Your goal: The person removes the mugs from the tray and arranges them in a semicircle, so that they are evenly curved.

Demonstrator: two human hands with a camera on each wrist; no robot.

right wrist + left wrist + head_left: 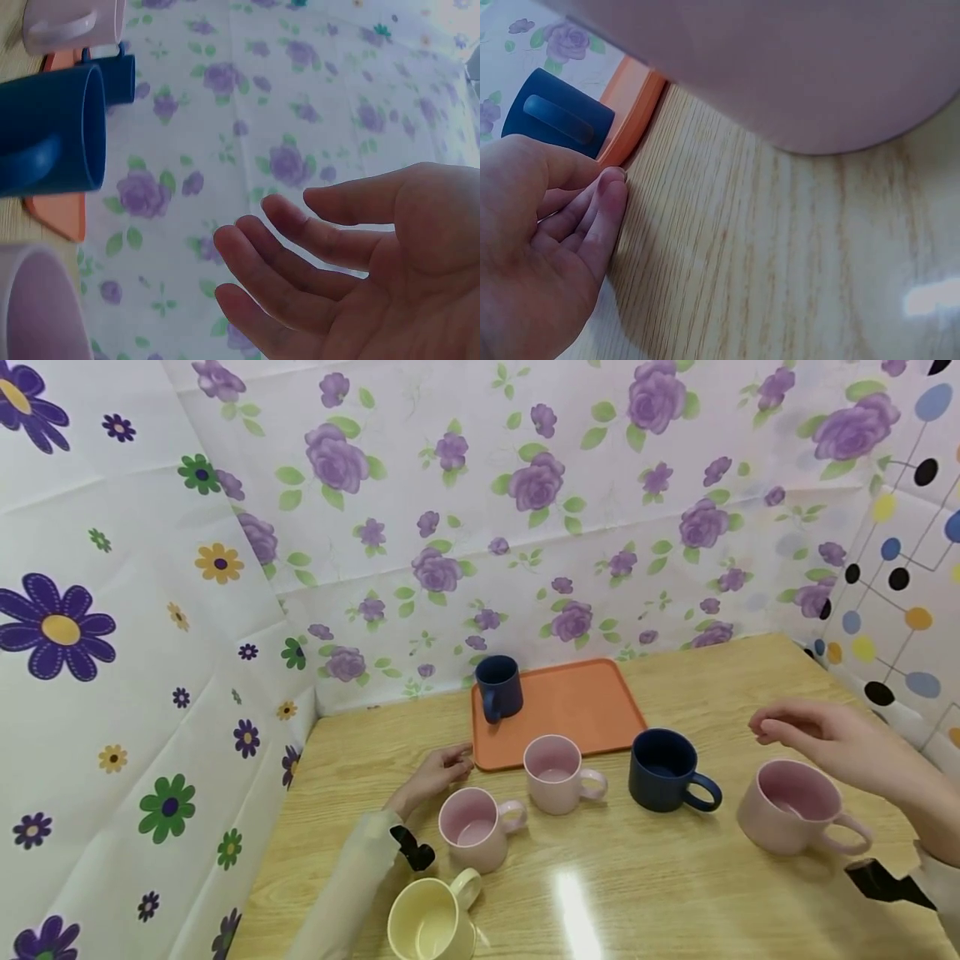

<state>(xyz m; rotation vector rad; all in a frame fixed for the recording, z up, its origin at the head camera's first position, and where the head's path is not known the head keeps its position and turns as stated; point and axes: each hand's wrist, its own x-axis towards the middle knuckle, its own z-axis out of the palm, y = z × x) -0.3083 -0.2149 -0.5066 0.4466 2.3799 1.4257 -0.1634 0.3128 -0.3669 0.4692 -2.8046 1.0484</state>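
The right hand [840,739] is hovering over the right side of the table [675,893], thumb standing apart from loosely bent fingers, and it is gripping nothing. Right beneath it, a little nearer the person, the right pink mug [776,814] is standing upright, mouth up. Here's the relation that counts: the mug is lying down and towards the body from that palm, while its handle is pointing away to the right, under the forearm's side. The right hand is clearly being the nearer one; the left hand [431,777] is resting well across the table, its fingers loosely curved beside the tray [570,710], at the near left corner. Whether they're touching the rim, I cannot tell; no grip is showing.

Moving outward, the front blue mug [648,785] is sitting just left of that pink one, handle pointing right too. The middle pink mug [551,789] is standing by the tray's near edge, the left pink mug [483,852] is standing near the left wrist, and the yellow mug [465,939] is waiting closest to the body. Up on the tray, the far blue mug [510,697] is occupying the left end, handle facing the person.
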